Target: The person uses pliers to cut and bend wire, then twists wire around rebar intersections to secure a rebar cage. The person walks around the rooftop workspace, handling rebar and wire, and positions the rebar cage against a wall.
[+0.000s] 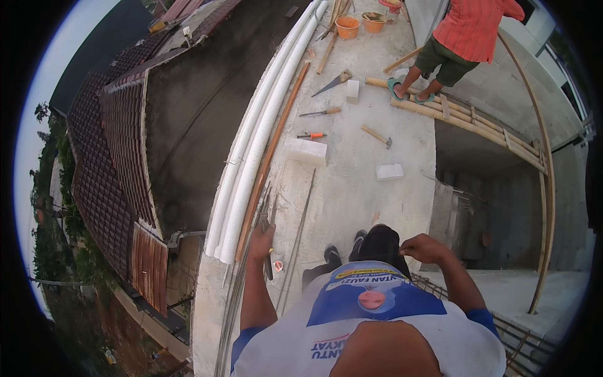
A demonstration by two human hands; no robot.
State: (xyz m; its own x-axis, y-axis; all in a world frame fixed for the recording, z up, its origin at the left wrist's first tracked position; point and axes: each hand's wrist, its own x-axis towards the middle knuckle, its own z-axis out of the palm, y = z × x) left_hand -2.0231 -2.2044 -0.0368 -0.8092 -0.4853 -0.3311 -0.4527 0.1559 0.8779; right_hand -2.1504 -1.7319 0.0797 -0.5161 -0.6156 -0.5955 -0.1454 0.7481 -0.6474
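Left hand [262, 242] is down at some thin metal rods [233, 305], which lie on the concrete floor [339, 201] near the white pipes [254, 157]; can't tell if its grip's closed. Right hand [422, 249], fingers curled, is by the dark-clothed knee [380, 242]; can't tell if it's pinching anything.

Passage: floor [352, 201] strip between plank [275, 138] on left and pit [483, 169] on right. In it, farther off: big block [306, 151], hammer [377, 136], small block [389, 171]. Pipes [266, 125] bar left; rods [235, 301] crowd near left. Far right: bamboo [414, 109], person [468, 41] standing on it.
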